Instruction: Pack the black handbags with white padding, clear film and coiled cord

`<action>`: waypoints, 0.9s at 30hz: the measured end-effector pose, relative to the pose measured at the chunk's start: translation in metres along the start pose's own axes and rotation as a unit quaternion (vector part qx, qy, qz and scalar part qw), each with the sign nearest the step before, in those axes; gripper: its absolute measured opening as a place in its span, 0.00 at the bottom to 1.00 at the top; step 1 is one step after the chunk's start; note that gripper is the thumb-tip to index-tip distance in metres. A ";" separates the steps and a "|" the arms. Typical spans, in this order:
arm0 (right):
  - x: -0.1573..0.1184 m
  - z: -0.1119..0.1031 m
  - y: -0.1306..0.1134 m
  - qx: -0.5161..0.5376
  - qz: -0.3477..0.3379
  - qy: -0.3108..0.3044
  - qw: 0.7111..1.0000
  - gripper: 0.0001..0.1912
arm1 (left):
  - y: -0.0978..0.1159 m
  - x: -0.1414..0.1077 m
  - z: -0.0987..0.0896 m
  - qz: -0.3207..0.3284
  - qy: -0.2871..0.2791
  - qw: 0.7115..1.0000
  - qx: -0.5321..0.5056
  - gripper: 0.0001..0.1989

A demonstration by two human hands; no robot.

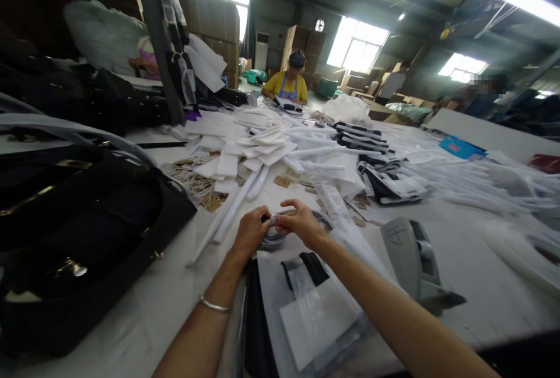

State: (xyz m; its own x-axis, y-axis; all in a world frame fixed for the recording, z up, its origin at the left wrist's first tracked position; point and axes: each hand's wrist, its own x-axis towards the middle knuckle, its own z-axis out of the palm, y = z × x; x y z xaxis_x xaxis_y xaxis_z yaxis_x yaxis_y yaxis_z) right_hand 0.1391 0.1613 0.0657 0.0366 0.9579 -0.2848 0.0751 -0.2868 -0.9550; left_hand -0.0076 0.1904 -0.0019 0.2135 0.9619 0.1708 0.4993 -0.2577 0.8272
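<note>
My left hand (252,230) is closed, its fingertips pinching a curved strap wrapped in clear plastic (273,242). On the same strap, my right hand (301,223) grips with thumb and fingers, close beside the left. The strap arches at the top of a black bag (258,331) that lies before me, its face covered by a white sheet (319,319) and clear film. A black strip shows on that sheet. What sits between my fingertips is partly hidden.
Black bags (87,220) with metal fittings crowd the left. A grey tape dispenser (411,258) stands right. White foam sheets (266,147), tan tags and white plastic-wrapped strips cover the middle. Wrapped black pieces (389,179) lie beyond. A person in a yellow shirt (286,86) sits across the table.
</note>
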 end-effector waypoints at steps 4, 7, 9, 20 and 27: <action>0.023 0.007 0.014 -0.041 0.042 0.033 0.998 0.17 | -0.001 0.001 0.002 -0.008 0.008 1.000 -0.004 0.02; 0.032 0.004 0.016 -0.074 0.067 0.030 0.995 0.15 | 0.000 0.000 0.002 -0.011 0.011 1.000 -0.003 0.03; 0.038 0.004 0.017 -0.104 0.088 0.023 0.990 0.15 | 0.001 0.000 0.002 -0.013 0.012 1.000 -0.001 0.03; 0.048 -0.006 0.012 -0.354 0.068 0.019 0.933 0.15 | -0.001 0.002 0.002 -0.022 0.018 1.000 0.010 0.04; 0.027 -0.006 0.010 -0.665 -0.284 -0.055 0.688 0.11 | 0.001 0.003 -0.002 -0.030 -0.002 0.999 0.011 0.04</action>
State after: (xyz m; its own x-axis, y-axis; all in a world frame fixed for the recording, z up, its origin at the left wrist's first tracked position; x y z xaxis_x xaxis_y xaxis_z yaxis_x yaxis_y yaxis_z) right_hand 0.1463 0.1843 0.0493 -0.4457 0.8947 0.0296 0.8948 0.4462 -0.0154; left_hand -0.0078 0.1928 0.0004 0.1867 0.9752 0.1190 0.5302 -0.2019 0.8234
